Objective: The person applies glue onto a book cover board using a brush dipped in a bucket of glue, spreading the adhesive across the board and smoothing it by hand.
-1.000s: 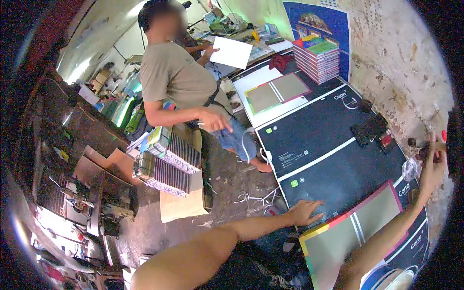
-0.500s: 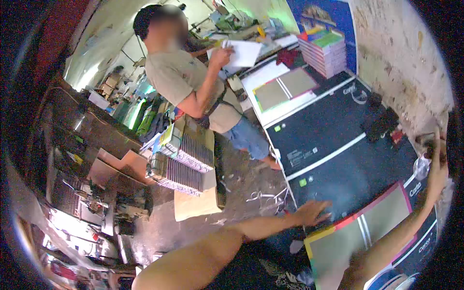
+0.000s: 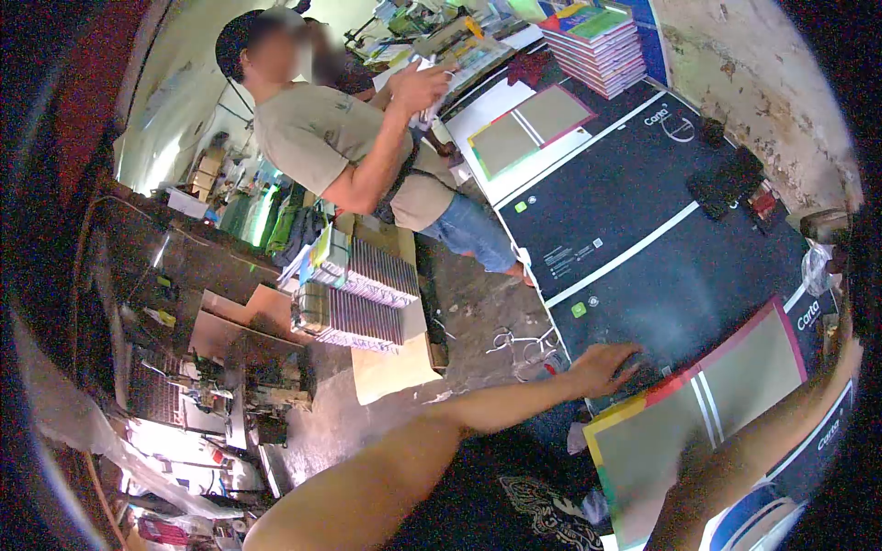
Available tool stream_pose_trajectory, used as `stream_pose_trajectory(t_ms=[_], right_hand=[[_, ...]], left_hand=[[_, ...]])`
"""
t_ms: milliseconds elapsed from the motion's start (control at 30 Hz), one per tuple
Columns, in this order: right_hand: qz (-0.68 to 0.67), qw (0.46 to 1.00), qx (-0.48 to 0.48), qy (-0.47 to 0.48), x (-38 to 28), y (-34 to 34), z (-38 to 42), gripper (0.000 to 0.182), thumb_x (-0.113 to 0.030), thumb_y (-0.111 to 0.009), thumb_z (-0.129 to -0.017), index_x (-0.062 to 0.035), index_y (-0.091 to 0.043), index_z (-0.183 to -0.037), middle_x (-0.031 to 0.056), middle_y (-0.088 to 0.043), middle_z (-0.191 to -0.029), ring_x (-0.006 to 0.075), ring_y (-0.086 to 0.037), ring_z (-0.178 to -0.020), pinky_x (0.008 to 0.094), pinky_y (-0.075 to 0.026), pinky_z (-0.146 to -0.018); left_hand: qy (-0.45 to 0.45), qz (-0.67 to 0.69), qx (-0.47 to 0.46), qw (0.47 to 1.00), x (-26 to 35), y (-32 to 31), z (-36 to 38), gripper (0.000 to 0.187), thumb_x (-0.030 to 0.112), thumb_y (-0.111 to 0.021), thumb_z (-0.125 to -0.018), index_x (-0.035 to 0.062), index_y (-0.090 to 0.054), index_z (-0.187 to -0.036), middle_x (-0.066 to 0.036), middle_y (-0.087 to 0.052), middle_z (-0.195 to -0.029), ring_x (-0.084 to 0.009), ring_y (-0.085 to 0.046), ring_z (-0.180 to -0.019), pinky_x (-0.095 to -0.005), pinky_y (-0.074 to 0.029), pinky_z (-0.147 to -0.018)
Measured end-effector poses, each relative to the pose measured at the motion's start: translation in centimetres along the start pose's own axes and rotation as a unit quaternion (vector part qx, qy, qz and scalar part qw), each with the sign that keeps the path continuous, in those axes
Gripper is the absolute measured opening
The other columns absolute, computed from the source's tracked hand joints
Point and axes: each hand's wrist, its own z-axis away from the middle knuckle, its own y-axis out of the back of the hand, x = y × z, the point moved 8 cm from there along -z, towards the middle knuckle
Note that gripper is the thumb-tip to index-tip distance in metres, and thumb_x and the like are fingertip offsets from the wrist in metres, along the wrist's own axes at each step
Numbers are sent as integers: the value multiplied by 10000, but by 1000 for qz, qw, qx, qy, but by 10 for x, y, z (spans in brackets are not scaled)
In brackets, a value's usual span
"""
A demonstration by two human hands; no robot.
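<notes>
My left hand [image 3: 606,369] hovers over or rests on the dark table covering, just beyond the near book cover's [image 3: 749,390] upper left edge. Its fingers are slightly bent and apart, with nothing in them. That book cover lies inside-up: grey boards, white strips at the spine, and yellow, red, green and magenta borders. Over its right part crosses my right forearm [image 3: 735,473], reaching to the right edge of the view. The right hand's fingers are lost in the dark edge there, close to a clear plastic bag [image 3: 816,268].
Another book cover [image 3: 531,130] lies on white sheets farther along the table, beside a stack of books [image 3: 595,55]. A black object [image 3: 726,184] sits near the wall. Bundled books [image 3: 358,294] stand at left. A co-worker [image 3: 322,138] stands across, handling something white; another person is behind.
My view has shifted a little. My left hand's fingers have bent more. My right hand has moved outward to the view's edge. The co-worker's white sheets are now held higher and closer together.
</notes>
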Motion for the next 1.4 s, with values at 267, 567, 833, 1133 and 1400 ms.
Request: stream_pose_trajectory(t_ms=[267,567,833,1133,1400], right_hand=[[39,998,40,-24,0,2,3,329,-207,-731,-854,98,-606,-862,135,-636,-673,131,-560,-472,237,-447,-398],[45,998,43,16,-9,2,10,690,-218,-749,-836,168,-371,-1267,191,-650,-718,154,-605,-518,247,-482,-405],[153,988,21,-5,42,10,2,445,-292,-605,-924,-13,-554,-1266,68,-616,-1016,111,-555,-782,246,-470,-723],[308,944,44,108,55,14,-19,365,-333,-701,-869,7,-639,-985,17,-608,-797,70,-543,-691,235,-445,-610],[257,966,25,-4,33,17,-10,512,-387,-676,-867,32,-622,-1158,124,-658,-937,244,-607,-894,356,-452,-882]], left_hand=[[-6,42,-32,999,3,2,-6,409,242,-434,-984,94,-432,-1365,-202,-621,-1080,-403,-606,-934,-485,-494,-803],[-15,15,-49,999,5,3,-5,428,236,-416,-993,135,-398,-1409,-169,-583,-931,-384,-597,-829,-482,-489,-713],[-69,-39,-51,996,6,-7,-3,475,275,-388,-991,149,-347,-1448,-140,-567,-943,-341,-597,-789,-461,-493,-697],[-59,40,21,997,2,3,-1,532,275,-358,-1004,87,-232,-1485,-232,-608,-884,-405,-604,-777,-487,-489,-721],[-53,32,-8,998,10,10,1,513,272,-340,-1010,123,-227,-1487,-218,-621,-930,-398,-620,-825,-490,-509,-763]])
